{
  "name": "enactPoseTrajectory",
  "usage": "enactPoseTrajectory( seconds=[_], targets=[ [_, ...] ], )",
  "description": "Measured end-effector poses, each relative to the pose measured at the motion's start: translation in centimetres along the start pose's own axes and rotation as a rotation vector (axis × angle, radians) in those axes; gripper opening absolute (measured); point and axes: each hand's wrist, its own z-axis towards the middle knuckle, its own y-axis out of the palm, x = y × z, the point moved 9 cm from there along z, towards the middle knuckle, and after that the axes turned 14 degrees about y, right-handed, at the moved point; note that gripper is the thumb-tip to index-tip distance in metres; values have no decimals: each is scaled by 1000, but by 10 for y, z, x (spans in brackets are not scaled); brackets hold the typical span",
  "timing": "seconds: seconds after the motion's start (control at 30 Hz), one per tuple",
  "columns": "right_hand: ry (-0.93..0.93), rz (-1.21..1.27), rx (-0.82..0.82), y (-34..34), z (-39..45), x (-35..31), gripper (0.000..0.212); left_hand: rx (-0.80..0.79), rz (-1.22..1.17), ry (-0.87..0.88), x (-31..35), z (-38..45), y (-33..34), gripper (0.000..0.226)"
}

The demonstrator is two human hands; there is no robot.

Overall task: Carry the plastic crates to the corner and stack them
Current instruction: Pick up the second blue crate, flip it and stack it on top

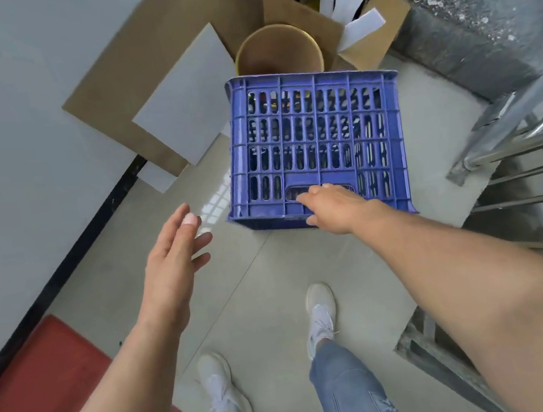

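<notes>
A blue slotted plastic crate [315, 141] hangs tilted above the tiled floor, its long side facing me. My right hand [332, 208] grips it at the handle slot in the near rim, fingers curled into the opening. My left hand [172, 253] hovers to the left of the crate, apart from it, with its fingers straight and spread and nothing in it. No second crate is in sight.
A round brown tub [277, 51] and an open cardboard box [317, 9] with white strips stand beyond the crate. Flat boards [181, 107] lean on the left wall. A steel stair railing [523, 138] runs along the right. A red block [41, 381] lies at lower left.
</notes>
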Motion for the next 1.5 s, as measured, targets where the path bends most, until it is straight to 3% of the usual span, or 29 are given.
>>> enactPoseTrajectory(
  seconds=[0.43, 0.63, 1.1, 1.5],
  targets=[
    [171, 238, 81, 43, -42, -161, 56, -6, -75, -34, -63, -16, -180, 33],
    [207, 323, 91, 65, -58, -224, 56, 74, -103, -38, -85, -30, -250, 34],
    [118, 311, 138, 107, -110, -313, 53, 314, -240, -57, -147, -135, -327, 31],
    [99, 352, 290, 172, -154, -408, 54, 434, -324, -219, -281, -218, -412, 44]
  ],
)
